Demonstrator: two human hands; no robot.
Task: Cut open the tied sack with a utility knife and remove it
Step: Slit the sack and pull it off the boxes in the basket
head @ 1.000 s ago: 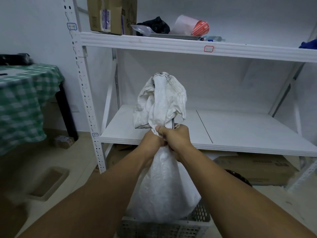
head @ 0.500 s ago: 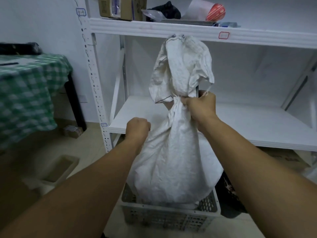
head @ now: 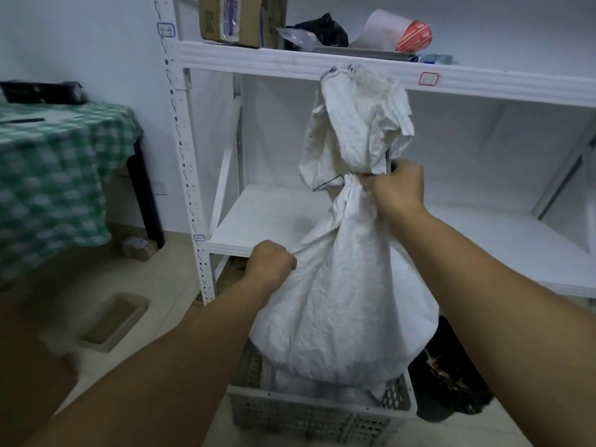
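Head view, and the white sack point(head: 342, 301) hangs straight up out of the grey crate point(head: 317, 414), its bottom down at the crate's mouth. Its long axis runs vertical from the crate to the floppy open cloth at the top.

High above the crate, the right hand point(head: 398, 190) has its fingers curled tight round the tied neck point(head: 350, 185) and looks to be taking the weight. A thin dark strip point(head: 388, 161) sticks up out of that same fist, hard against the loose cloth. It looks like the utility knife's blade, though it's too slim to be sure.

Lower down, above the crate's left side, the left hand point(head: 271, 262) is closed into a fist with a fold of the sack's flank pinched in it, drawing the cloth taut sideways.

Here's what matters: the tie sits right at the right hand's fingertips, and the strip stands upright beside it, parallel to the sack. The right hand is much the nearer of the two.

My read is that the cut has to go across the neck, crosswise to that vertical line, with the edge well off the knuckles.
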